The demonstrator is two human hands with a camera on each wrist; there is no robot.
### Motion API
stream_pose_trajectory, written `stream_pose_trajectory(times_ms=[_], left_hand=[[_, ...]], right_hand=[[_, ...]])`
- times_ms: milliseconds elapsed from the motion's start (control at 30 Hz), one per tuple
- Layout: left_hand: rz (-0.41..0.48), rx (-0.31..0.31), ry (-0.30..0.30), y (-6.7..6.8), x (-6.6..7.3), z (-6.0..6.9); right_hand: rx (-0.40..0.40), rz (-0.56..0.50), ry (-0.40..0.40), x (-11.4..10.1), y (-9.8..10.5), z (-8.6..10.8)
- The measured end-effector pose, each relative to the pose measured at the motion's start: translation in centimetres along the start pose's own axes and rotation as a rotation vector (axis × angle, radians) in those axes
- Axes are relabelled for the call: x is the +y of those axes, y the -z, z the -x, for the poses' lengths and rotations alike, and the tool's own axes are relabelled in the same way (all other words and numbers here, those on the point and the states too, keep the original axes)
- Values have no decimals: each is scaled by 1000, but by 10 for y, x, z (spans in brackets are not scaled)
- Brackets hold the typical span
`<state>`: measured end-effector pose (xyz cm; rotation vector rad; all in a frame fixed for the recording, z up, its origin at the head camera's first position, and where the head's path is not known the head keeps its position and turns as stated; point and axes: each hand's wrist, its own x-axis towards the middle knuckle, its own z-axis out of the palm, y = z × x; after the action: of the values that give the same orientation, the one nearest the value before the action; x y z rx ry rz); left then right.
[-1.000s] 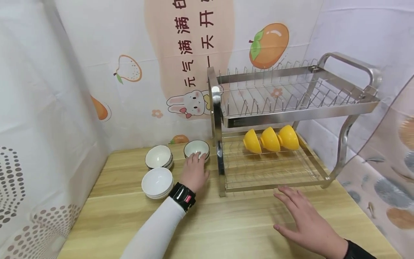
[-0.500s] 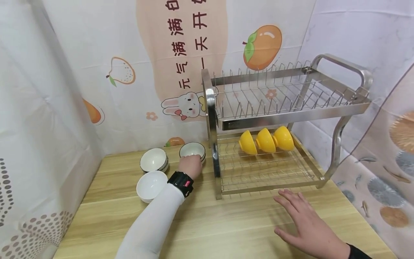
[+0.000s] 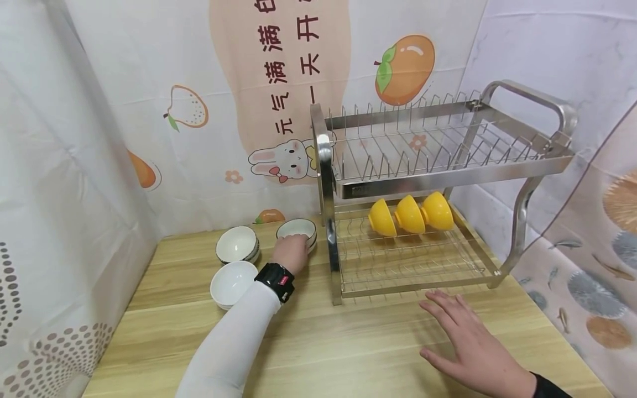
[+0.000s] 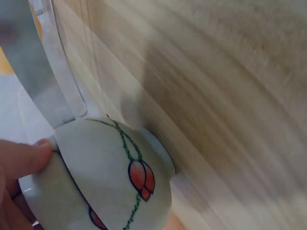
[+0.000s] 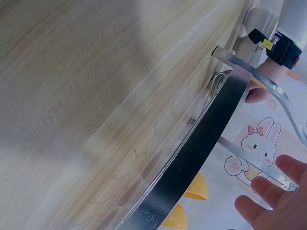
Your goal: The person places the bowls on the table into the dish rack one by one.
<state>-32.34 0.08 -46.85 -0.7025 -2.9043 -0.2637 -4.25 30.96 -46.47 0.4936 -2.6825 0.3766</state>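
Observation:
My left hand [image 3: 291, 253] pinches the rim of the upper bowl [image 4: 50, 189] in a two-bowl stack beside the rack's left leg. Its thumb [image 4: 36, 155] lies against the outside wall, while the other fingers are partly hidden. Below sits the lower bowl [image 4: 115, 158], off-white with a red bud and green vine pattern, its foot towards the table. In the head view my right hand [image 3: 463, 345], fingers spread and holding nothing, hovers at the front of the metal dish rack [image 3: 428, 287].
Left of my left hand stand a stack of dark-rimmed bowls [image 3: 236, 244] and a stack of white bowls [image 3: 233, 283]. Several plain wires form the rack's upper tier [image 3: 448, 179]. Three yellow bowls [image 3: 410, 215] lean in a row on the lower tier. Printed curtains [image 3: 209, 182] surround the table.
My left hand's straight fingers have curled over the bowl rim beside the rack. The view has shifted slightly. My right hand has kept almost the same place and pose.

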Motion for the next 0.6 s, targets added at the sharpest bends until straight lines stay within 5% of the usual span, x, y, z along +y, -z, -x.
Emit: stream_pose_trajectory(times_ms=[367, 600], left_hand=[[84, 117, -20, 15, -1, 18], [42, 146, -93, 35, 5, 64]], right_hand=[[-4, -3, 16, -5, 1, -5], [-13, -19, 28, -11, -3, -8]])
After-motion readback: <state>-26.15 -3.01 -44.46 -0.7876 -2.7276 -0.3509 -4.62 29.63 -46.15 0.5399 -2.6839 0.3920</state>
